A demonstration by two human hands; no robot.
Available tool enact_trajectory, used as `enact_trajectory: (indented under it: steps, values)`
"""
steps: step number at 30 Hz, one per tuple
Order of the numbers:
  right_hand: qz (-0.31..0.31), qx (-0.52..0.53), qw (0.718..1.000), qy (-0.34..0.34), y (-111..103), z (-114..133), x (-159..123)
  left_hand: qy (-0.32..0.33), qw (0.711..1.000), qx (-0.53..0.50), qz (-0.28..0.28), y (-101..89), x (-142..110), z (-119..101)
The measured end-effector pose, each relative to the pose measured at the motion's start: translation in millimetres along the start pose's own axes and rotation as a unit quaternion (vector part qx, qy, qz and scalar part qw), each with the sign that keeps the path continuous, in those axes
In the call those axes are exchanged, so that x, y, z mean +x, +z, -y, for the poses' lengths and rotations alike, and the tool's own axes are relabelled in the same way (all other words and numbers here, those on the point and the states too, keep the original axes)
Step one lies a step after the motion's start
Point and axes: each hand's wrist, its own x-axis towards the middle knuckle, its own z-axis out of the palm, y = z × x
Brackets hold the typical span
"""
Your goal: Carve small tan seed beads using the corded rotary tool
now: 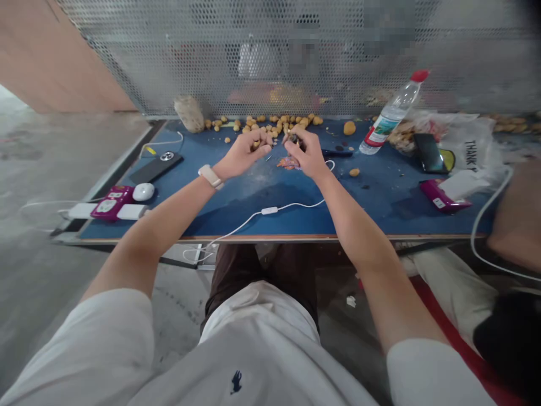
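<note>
Head view: a perforated metal panel (pixel 177 62) stands beyond the fingers of the left hand (pixel 248 151) and the right hand (pixel 305 152), and a blue table (pixel 236 208) spreads below them. Well to the right of the right fingers lies a plastic bag (pixel 482 132); nearer them, a clear bottle (pixel 386 121) with a red cap leans to the right. A pale container (pixel 190 114) stands left of and beyond the left fingers. A dark phone (pixel 157 167) lies to their left, with a white mouse (pixel 143 192) closer to the person. The right fingers are bent inward, thumb against them, around a small dark thing (pixel 295 138) too small to name; the left fingers are curled, and whether they grip the yellowish piece showing at them I cannot tell. A crumpled colourful scrap (pixel 288 163) lies just below the right fingertips. Many small round yellowish pieces (pixel 302 121) are strewn just beyond both sets of fingers, along the panel's foot.
</note>
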Motion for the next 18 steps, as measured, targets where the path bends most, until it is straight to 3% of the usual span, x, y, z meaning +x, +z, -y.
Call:
enact_trajectory:
  steps: [3, 7, 12, 18]
  values:
    - [0.07, -0.008, 0.997, -0.013, 3.4, 7.4, -4.3, -0.026, 0.999, 0.012, -0.015, -13.7, -20.2, -7.6]
    - [0.128, -0.055, 0.99, -0.024, 5.4, 9.9, -5.3, -0.04, 0.998, 0.041, -0.01, -21.4, -32.3, -0.8]
    - [0.141, -0.106, 0.984, -0.021, 2.4, 9.0, -4.8, -0.024, 0.998, 0.049, 0.011, -20.1, -34.4, 12.9]
    - [0.153, -0.141, 0.978, -0.02, -3.7, 2.7, -5.8, -0.021, 0.998, 0.064, 0.005, -12.8, -36.2, 14.1]
